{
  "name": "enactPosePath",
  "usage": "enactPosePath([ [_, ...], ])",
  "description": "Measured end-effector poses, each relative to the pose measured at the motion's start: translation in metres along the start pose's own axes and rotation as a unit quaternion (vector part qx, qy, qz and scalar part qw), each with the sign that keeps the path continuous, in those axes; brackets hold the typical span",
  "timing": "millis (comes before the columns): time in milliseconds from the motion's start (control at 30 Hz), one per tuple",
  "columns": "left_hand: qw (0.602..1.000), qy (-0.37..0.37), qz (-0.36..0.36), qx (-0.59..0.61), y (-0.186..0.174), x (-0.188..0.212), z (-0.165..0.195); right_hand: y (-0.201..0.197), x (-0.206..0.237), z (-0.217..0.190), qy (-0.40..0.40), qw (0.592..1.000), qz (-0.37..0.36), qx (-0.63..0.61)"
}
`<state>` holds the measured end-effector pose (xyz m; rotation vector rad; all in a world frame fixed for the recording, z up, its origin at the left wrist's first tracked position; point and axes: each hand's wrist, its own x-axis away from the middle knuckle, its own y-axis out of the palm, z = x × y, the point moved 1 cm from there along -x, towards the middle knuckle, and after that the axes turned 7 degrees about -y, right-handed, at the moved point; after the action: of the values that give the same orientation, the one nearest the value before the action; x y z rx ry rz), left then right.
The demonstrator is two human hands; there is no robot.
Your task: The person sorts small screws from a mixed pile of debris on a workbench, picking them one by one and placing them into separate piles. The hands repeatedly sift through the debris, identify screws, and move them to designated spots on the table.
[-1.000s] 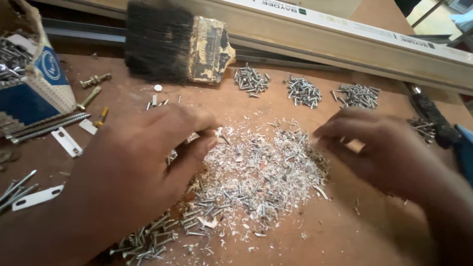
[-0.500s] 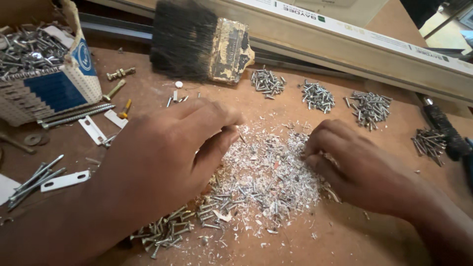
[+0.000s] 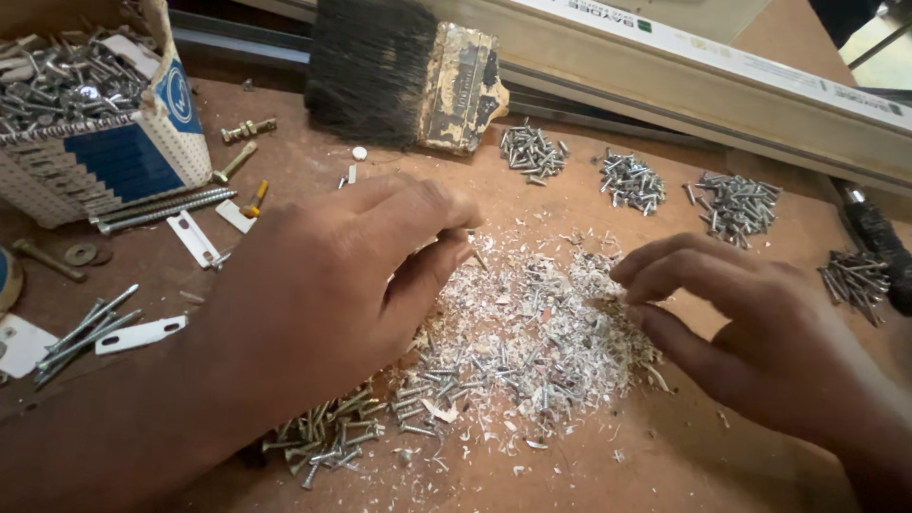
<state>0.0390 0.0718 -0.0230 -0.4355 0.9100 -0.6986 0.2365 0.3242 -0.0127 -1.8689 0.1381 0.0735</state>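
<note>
On the desk (image 3: 665, 475), both hands — left (image 3: 323, 285), right (image 3: 750, 332) — are picking, fingers pinched, through shavings (image 3: 532, 332); four sorted screw piles (image 3: 632, 180) are lying behind, much still mixed.

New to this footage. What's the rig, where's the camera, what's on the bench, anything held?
There is no machine: a person works bare-handed, filmed by one camera worn on their head, looking down. The left hand and right hand rest on a mixed pile of screws and pale shavings on a brown board. Whether the fingertips pinch a screw cannot be told. Behind the pile lie small sorted screw heaps, an old wide paintbrush and a long rail. At the left stands a cardboard box of screws, with long bolts and flat metal brackets nearby.
</note>
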Motion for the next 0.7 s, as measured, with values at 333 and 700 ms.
enactPosePath([
  [333, 1.0, 0.013, 0.003, -0.008, 0.001, 0.003, -0.003, 0.004, 0.0, -0.002, -0.069, 0.995, 0.055, 0.041],
  [700, 0.999, 0.01, -0.043, -0.022, 0.002, 0.003, 0.0, 0.011, 0.003, 0.011, 0.097, 0.939, 0.013, -0.33],
])
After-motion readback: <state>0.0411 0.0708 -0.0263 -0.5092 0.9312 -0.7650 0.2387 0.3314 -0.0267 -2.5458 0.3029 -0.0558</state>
